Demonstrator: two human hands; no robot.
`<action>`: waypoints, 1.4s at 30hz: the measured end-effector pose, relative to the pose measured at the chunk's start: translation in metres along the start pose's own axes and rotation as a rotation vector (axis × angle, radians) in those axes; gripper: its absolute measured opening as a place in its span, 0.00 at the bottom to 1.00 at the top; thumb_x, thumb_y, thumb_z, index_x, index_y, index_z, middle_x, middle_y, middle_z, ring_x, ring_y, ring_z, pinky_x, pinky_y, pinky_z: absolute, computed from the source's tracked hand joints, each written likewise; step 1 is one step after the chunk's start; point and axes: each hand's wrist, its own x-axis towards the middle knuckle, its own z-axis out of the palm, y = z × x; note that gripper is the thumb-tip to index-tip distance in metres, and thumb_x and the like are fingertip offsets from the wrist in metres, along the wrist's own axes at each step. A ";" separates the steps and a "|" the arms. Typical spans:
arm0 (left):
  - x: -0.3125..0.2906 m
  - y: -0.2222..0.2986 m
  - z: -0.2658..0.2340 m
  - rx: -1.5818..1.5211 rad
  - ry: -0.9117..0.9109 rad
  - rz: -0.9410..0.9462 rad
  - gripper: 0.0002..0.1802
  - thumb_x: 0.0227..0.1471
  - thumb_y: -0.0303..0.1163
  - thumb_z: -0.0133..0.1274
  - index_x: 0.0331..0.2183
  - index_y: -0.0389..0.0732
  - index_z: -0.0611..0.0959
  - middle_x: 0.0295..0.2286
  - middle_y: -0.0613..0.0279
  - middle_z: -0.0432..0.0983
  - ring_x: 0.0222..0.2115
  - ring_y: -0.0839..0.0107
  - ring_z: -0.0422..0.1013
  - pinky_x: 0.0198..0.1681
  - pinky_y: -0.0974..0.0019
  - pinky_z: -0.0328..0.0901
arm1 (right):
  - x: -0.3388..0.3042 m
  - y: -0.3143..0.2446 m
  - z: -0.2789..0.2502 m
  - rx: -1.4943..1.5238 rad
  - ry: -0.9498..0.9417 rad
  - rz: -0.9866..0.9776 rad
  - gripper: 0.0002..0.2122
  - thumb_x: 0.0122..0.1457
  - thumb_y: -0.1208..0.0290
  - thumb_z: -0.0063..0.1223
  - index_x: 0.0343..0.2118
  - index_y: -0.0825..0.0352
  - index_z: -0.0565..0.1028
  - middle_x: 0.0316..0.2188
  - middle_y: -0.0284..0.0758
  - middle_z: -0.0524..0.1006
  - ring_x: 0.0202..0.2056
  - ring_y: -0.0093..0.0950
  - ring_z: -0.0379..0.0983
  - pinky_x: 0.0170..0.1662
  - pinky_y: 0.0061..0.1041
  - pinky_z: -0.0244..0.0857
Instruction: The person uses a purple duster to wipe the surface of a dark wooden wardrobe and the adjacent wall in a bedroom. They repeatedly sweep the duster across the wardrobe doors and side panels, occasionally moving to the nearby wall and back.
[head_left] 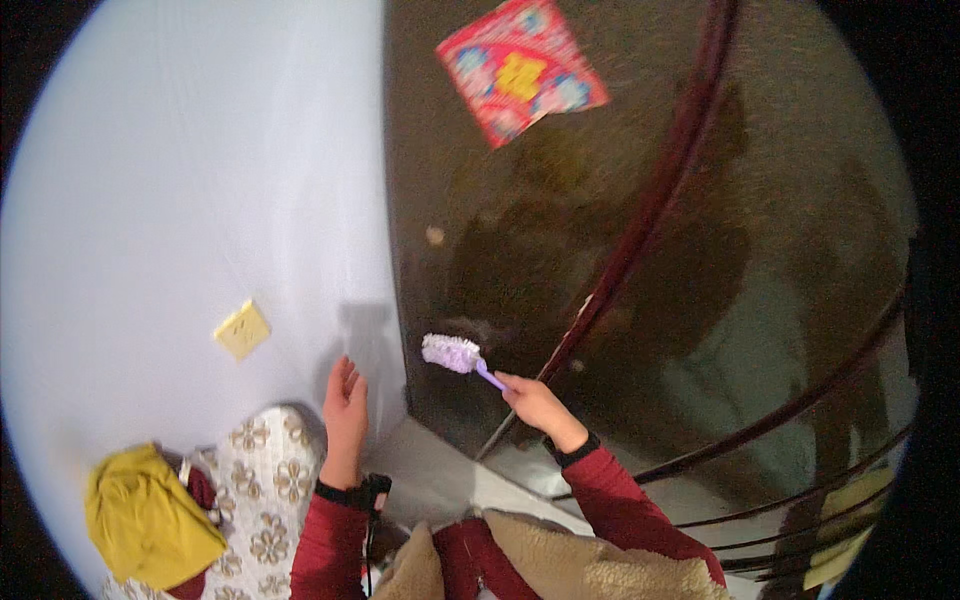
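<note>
There is one fluffy purple brush [452, 353]. There are two grips, one left grip [347, 400] and one right grip [537, 403]. There are two red sleeves [635, 500] and two black wrist bands [573, 451]. There is one red picture [520, 78], one wall socket [242, 330], one yellow cloth [150, 515] and one flowery white cover [262, 480].

A pale wall [200, 170] bears a cream socket [242, 330] near flower-patterned cloth [262, 500].
</note>
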 end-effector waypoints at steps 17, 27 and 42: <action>-0.030 0.230 0.285 0.248 -0.275 1.192 0.38 0.60 0.33 0.55 0.66 0.35 0.62 0.68 0.32 0.45 0.68 0.34 0.44 0.69 0.41 0.46 | -0.130 -0.109 -0.256 0.355 1.002 -0.690 0.25 0.72 0.72 0.41 0.71 0.64 0.56 0.31 0.30 0.72 0.25 0.21 0.67 0.29 0.21 0.62; -0.039 0.286 0.333 0.306 -0.166 1.392 0.30 0.59 0.36 0.54 0.62 0.40 0.73 0.67 0.37 0.50 0.68 0.35 0.44 0.68 0.34 0.42 | -0.175 -0.144 -0.392 0.570 1.319 -0.898 0.23 0.72 0.73 0.42 0.68 0.58 0.62 0.37 0.26 0.68 0.32 0.14 0.62 0.31 0.15 0.57; -0.001 0.198 0.282 0.082 -0.293 1.128 0.36 0.59 0.25 0.52 0.65 0.28 0.61 0.67 0.35 0.51 0.68 0.39 0.49 0.69 0.46 0.48 | -0.198 -0.036 -0.224 -0.136 1.371 -0.316 0.21 0.67 0.77 0.45 0.63 0.67 0.71 0.44 0.37 0.79 0.30 0.27 0.71 0.35 0.28 0.66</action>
